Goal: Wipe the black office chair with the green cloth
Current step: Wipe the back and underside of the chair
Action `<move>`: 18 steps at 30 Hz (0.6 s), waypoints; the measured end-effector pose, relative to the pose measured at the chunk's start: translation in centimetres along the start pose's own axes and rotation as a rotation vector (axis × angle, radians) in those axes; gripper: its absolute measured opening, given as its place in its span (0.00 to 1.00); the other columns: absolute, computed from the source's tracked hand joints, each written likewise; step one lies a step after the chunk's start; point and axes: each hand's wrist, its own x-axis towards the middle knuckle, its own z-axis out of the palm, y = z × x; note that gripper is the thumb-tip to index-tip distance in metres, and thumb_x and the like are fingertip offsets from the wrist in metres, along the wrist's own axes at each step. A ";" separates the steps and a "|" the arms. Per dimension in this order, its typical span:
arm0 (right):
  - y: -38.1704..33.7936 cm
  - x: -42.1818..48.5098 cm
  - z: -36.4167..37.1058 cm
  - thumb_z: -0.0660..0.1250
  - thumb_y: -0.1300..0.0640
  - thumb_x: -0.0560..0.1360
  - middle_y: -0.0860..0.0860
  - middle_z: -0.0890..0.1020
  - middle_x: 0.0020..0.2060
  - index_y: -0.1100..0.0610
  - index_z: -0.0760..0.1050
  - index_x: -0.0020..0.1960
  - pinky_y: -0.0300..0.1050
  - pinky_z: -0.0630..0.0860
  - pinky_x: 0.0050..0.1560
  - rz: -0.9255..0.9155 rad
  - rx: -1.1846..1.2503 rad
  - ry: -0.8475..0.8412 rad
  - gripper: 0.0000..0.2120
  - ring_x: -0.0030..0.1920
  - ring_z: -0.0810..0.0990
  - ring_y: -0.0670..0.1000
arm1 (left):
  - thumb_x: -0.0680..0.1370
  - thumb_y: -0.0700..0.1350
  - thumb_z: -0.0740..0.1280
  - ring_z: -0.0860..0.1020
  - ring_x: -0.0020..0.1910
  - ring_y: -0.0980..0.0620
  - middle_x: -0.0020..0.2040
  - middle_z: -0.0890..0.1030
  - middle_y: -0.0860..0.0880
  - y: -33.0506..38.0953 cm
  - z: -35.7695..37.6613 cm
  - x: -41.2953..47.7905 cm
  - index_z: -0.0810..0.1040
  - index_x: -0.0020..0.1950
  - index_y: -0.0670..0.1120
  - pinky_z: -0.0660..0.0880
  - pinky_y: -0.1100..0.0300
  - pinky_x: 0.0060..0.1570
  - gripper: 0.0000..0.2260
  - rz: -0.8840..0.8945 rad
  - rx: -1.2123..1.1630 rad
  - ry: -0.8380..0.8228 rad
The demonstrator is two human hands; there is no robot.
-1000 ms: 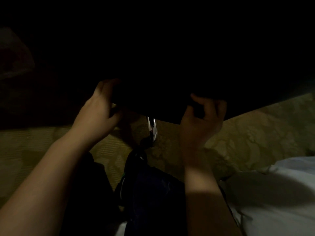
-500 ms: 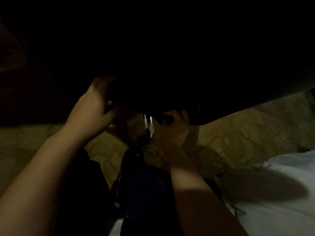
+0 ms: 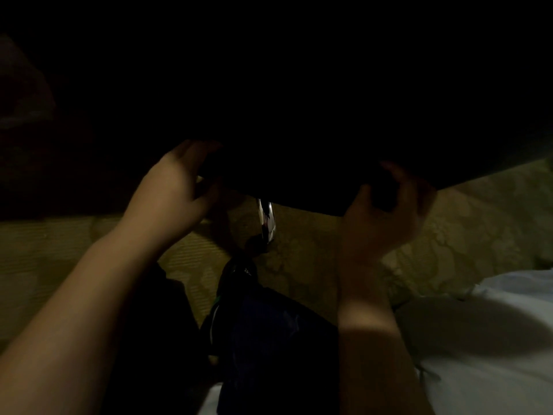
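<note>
Black chair is mostly swallowed by darkness up top. Its lower edge is held in the left hand grip. The right hand is curled round something dark there, cloth or chair can't be told.

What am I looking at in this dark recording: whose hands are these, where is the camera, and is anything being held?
No machine here: a person wears one wide-angle camera on the head, looking down at their own bare hands. The picture is very dark. The big black shape across the top is the black office chair, with its shiny chrome column below. The left hand and the right hand both reach to the seat's lower edge, the right hand's fingers curled there. Whether either holds the green cloth is too dark to tell. Underneath lie a patterned beige floor, a white fabric and dark blue clothing.
</note>
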 end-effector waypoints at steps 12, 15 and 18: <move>2.5 0.3 0.1 0.71 0.73 0.68 0.69 0.77 0.53 0.69 0.79 0.52 0.51 0.77 0.51 0.071 0.049 -0.044 0.12 0.56 0.78 0.67 | 0.75 0.42 0.69 0.77 0.57 0.38 0.65 0.73 0.40 1.1 1.1 0.0 0.71 0.70 0.40 0.77 0.42 0.51 0.23 0.019 -0.028 -0.012; 3.3 -0.2 0.4 0.71 0.71 0.68 0.66 0.78 0.54 0.67 0.80 0.51 0.37 0.73 0.53 0.121 0.032 -0.111 0.11 0.57 0.78 0.65 | 0.75 0.42 0.70 0.76 0.58 0.38 0.66 0.72 0.40 0.9 1.4 0.1 0.69 0.71 0.40 0.76 0.48 0.50 0.25 0.005 -0.036 -0.010; 4.3 -1.2 0.8 0.71 0.72 0.68 0.61 0.77 0.56 0.67 0.80 0.48 0.38 0.72 0.54 0.194 0.037 -0.189 0.09 0.59 0.77 0.62 | 0.75 0.40 0.70 0.76 0.58 0.37 0.66 0.72 0.39 0.7 1.4 0.1 0.68 0.71 0.40 0.72 0.52 0.48 0.26 0.008 -0.010 -0.020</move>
